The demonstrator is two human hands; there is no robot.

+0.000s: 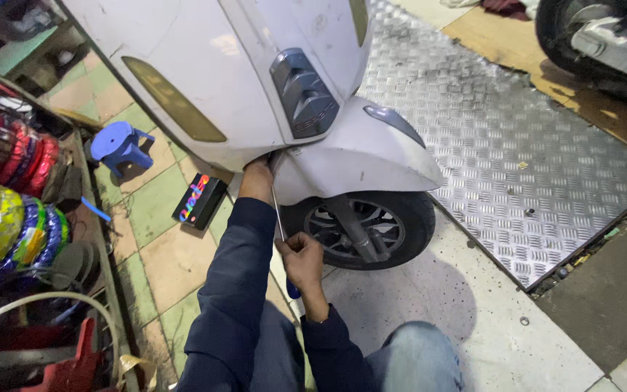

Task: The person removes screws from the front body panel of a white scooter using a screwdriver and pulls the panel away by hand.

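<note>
- The right hand (303, 255) is sitting just below the middle of the frame, its fingers clenching around a screwdriver (281, 231); the blue handle end is poking out below the palm and the thin metal shaft is running up and slightly left.
- The shaft's tip is disappearing into the gap between the scooter's front panel and the mudguard (361, 158), so the tip itself is hiding from view.
- The left hand (257, 174) is reaching up beside that shaft, near the centre of the frame; its fingers are tucking under the lower edge of the white scooter (241, 65), and whether they are gripping or only pressing cannot be told.
- Both arms are wearing dark blue sleeves, and a knee in pale jeans (419, 356) is showing at the bottom of the frame.
- The front wheel (363, 226) is standing just right of the right hand, under the mudguard.
- A dark box (199, 200) with coloured lettering is lying on the tiled floor, left of the left forearm.
- A blue stool (117, 145) is standing farther up-left.
- A metal checker plate (517, 145) is covering the floor in the right half of the frame.
- Coloured coiled goods (9, 189) are hanging along the left edge.
</note>
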